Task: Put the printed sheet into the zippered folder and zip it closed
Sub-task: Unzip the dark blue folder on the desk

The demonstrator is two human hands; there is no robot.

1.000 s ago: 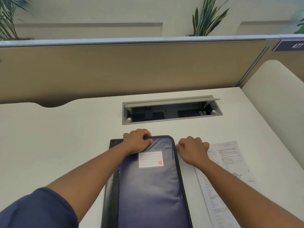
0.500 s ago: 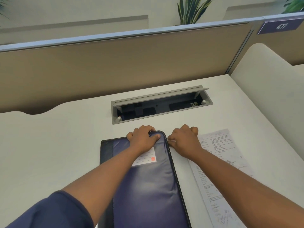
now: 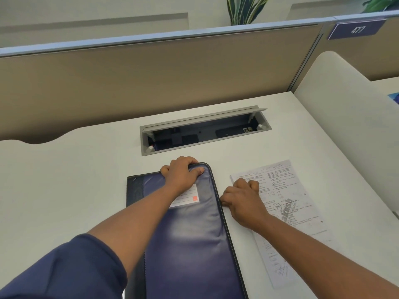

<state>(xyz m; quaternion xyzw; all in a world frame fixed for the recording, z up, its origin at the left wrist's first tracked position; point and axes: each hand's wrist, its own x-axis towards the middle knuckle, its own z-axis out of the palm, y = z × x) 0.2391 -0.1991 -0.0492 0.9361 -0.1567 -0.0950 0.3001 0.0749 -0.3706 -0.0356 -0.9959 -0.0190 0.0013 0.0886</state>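
A dark blue zippered folder [image 3: 194, 244] lies flat on the white desk [image 3: 64, 180], with a white label [image 3: 187, 198] near its far end. My left hand [image 3: 181, 175] grips the folder's far edge close to the far right corner, thumb on the cover. My right hand [image 3: 241, 199] is a closed fist against the folder's right edge, thumb and finger pinched at the zipper line; the pull itself is hidden. The printed sheet [image 3: 287, 190] lies on the desk right of the folder, partly under my right hand and forearm.
An open grey cable box [image 3: 205, 130] is sunk into the desk beyond the folder. A beige partition [image 3: 151, 78] closes the back, and a white side divider [image 3: 345, 108] stands at the right. A plate reading 477 [image 3: 356, 30] hangs at the top right.
My right hand has slid from the folder's far right corner toward me along the right edge. My left hand keeps its hold on the far edge. The camera has tilted slightly.
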